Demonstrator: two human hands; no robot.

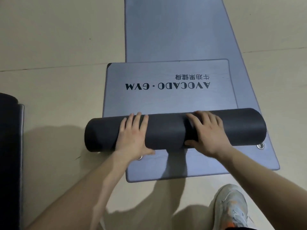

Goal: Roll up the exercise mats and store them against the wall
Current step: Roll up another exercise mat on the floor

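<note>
Two grey-blue mats lie on the pale floor (pixel 49 47). The lower mat (pixel 174 30) is laid flat and runs away toward the top edge of the view, its near end close to the person's shoe. The upper mat (pixel 166 100) lies on top of it, shifted slightly to the left; its flat far portion bears the printed lettering "AVOCADO · GYM" (pixel 167 86), which reads upside down from this viewpoint, with a line of Chinese characters just beyond it. The near portion of the upper mat is wound into a dark roll (pixel 166 131) that lies crosswise on the lower mat, its left end overhanging the floor. A further dark rolled mat (pixel 8 146) is partly visible at the left edge of the view. The left hand (pixel 132 136) rests flat on the roll, fingers spread, thumb at the near side. The right hand (pixel 207 135) likewise presses on the roll, fingers extended over the top and thumb hooked under the near side. A light sneaker (pixel 232 206) stands on the floor at lower right. A metal eyelet (pixel 260 145) sits in the lower mat just beside the right end of the roll.
</note>
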